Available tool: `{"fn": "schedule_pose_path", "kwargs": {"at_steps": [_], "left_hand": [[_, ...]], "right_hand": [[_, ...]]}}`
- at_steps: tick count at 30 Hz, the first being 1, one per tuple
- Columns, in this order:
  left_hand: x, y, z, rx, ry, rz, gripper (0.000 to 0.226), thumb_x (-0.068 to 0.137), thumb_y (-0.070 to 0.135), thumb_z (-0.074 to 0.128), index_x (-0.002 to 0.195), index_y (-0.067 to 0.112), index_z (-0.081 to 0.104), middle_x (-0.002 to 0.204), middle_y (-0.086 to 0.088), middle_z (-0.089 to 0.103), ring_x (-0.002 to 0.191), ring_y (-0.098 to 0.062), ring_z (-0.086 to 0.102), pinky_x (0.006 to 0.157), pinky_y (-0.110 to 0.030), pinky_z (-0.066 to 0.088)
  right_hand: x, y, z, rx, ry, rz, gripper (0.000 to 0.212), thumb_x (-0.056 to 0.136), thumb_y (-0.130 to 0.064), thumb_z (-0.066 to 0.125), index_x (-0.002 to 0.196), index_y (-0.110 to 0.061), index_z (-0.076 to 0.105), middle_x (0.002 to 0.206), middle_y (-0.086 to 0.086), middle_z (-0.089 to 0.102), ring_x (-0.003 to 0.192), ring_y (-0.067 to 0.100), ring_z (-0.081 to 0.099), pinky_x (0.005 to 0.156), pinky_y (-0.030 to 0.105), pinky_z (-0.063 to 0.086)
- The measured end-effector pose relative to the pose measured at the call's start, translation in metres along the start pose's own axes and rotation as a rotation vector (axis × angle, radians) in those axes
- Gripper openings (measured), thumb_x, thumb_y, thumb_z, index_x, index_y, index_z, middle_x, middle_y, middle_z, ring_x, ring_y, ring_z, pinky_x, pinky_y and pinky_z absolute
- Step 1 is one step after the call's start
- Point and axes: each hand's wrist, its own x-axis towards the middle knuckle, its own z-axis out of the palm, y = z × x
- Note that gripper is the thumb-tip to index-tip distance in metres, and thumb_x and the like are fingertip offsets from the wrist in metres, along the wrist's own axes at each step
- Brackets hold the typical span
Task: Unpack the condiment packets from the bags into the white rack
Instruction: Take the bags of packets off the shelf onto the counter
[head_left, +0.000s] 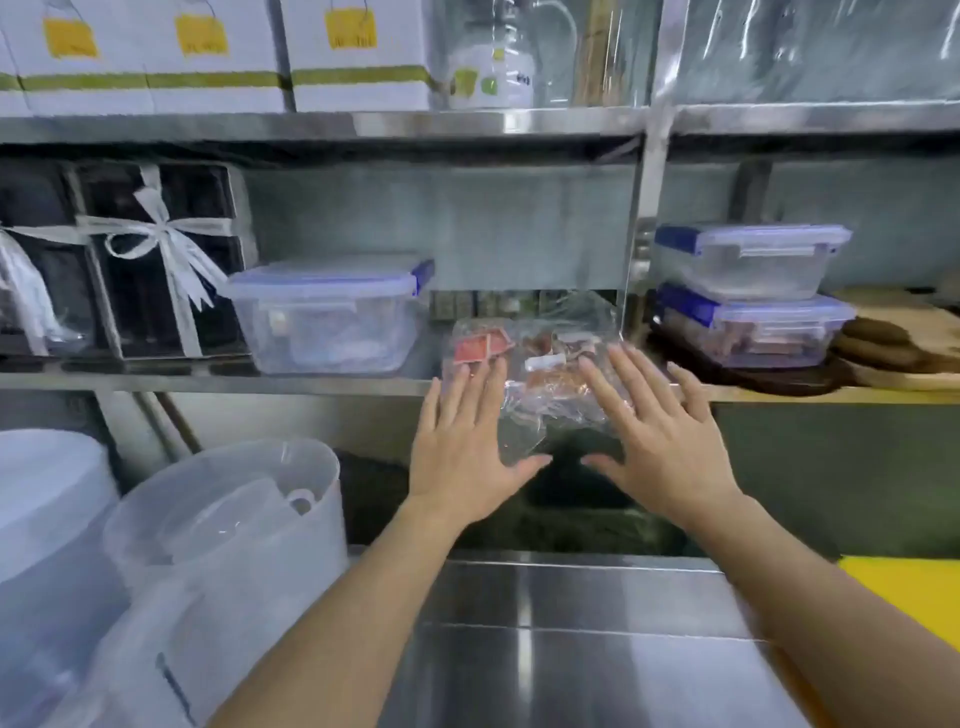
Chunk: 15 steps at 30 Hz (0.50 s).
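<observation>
Here, nearest the viewer, lay a bare stainless-steel counter (571, 649), with a yellow flat board (904, 592) at its right edge and translucent white plastic tubs (234, 519) standing at near left. Above the counter both forearms reached away from the viewer. The left hand (462, 447) and the right hand (665, 441) were open, palms forward, fingers straight and spread, gripping nothing.

Between and just beyond the two hands sat a crumpled clear plastic bag (545, 384) holding red and orange condiment packets (470, 347). It rested at the front edge of the middle steel shelf (311, 382), with its lower part hanging over that edge. Its long axis appeared to run left to right along the shelf. The left fingertips overlapped the bag's left side and the right fingers its right side, though firm contact could not be confirmed. Neither hand was clearly nearer, so a two-handed grasp from both ends was judged the likely next move.

Farther along the shelf stood a clear lidded box with blue clips (327, 322) to the left and two stacked boxes of the same kind (748, 301) to the right. Black boxes tied with white ribbon (161, 260) stood at far left. White cartons with yellow labels (358, 52) occupied the top shelf. The white rack was not in view.
</observation>
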Motion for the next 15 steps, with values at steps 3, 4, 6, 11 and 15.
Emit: {"fn": "schedule_pose_path", "kwargs": {"at_steps": [3, 4, 6, 11, 15], "left_hand": [[0.008, 0.004, 0.038, 0.138, 0.031, -0.028, 0.117, 0.072, 0.082, 0.033, 0.131, 0.015, -0.042, 0.152, -0.009, -0.024, 0.141, -0.030, -0.020, 0.112, -0.048, -0.016], [0.010, 0.003, 0.048, 0.175, 0.067, -0.026, 0.118, 0.072, 0.079, 0.037, 0.130, 0.015, -0.043, 0.154, -0.011, -0.021, 0.141, -0.032, -0.019, 0.111, -0.051, -0.016], [0.020, -0.002, 0.055, 0.242, 0.147, -0.046, 0.115, 0.076, 0.068, 0.048, 0.138, 0.014, -0.032, 0.158, -0.015, -0.001, 0.144, -0.035, -0.004, 0.112, -0.053, -0.007], [0.039, -0.019, 0.044, 0.313, 0.277, 0.019, 0.048, 0.060, 0.015, 0.078, 0.107, 0.013, 0.065, 0.090, -0.006, 0.075, 0.092, -0.022, 0.068, 0.108, -0.049, 0.032], [0.037, -0.024, 0.011, 0.186, 0.259, 0.031, 0.025, 0.050, -0.004, 0.076, 0.067, 0.013, 0.070, 0.059, -0.003, 0.071, 0.058, -0.021, 0.067, 0.084, -0.040, 0.053]], "right_hand": [[0.002, 0.001, 0.032, -0.043, 0.036, -0.023, 0.092, 0.062, -0.029, 0.081, 0.140, -0.017, 0.033, 0.139, 0.012, 0.051, 0.129, 0.029, 0.047, 0.105, 0.043, 0.021], [0.000, 0.002, 0.043, -0.083, 0.098, -0.021, 0.083, 0.066, -0.020, 0.078, 0.139, -0.016, 0.036, 0.136, 0.011, 0.054, 0.127, 0.027, 0.050, 0.104, 0.042, 0.023], [0.004, 0.006, 0.058, -0.115, 0.227, -0.036, 0.065, 0.072, -0.004, 0.067, 0.132, -0.016, 0.046, 0.125, 0.006, 0.063, 0.119, 0.024, 0.057, 0.098, 0.039, 0.029], [0.019, 0.015, 0.061, -0.036, 0.326, -0.019, 0.025, 0.066, 0.008, 0.059, 0.075, -0.014, 0.068, 0.075, 0.000, 0.075, 0.081, 0.022, 0.069, 0.082, 0.034, 0.032], [0.019, 0.008, 0.038, 0.077, 0.313, 0.056, 0.026, 0.065, 0.009, 0.052, 0.066, -0.011, 0.068, 0.060, 0.002, 0.070, 0.060, 0.022, 0.065, 0.077, 0.032, 0.032]]}}
